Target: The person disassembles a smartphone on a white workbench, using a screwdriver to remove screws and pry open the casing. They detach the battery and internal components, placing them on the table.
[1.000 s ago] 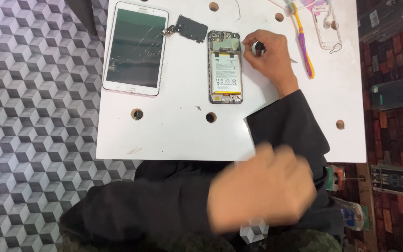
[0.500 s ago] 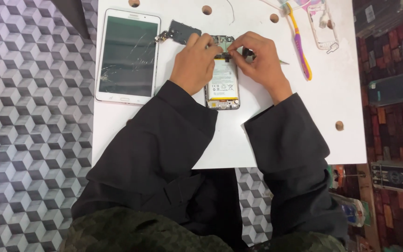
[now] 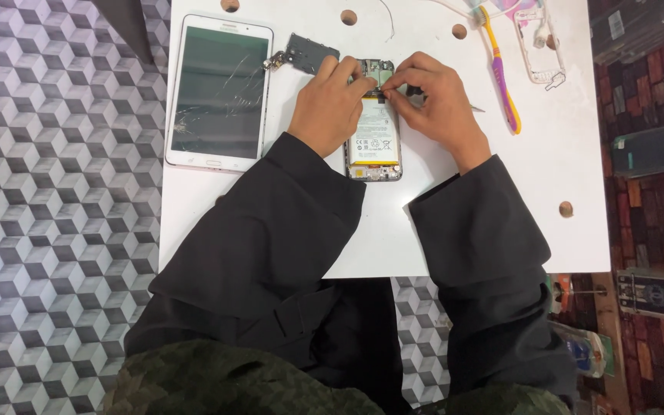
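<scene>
Both hands rest on an opened phone (image 3: 375, 138) lying back-up with its battery showing on a white table (image 3: 501, 215): the left hand (image 3: 330, 104) covers its left edge, while the right hand (image 3: 438, 107) pinches at its far end, holding a thin metal tool (image 3: 472, 108). A cracked white tablet (image 3: 219, 91) lies to the left, with a dark cover piece (image 3: 306, 52) between them at the far side. A purple and yellow toothbrush (image 3: 500, 68) lies to the right.
</scene>
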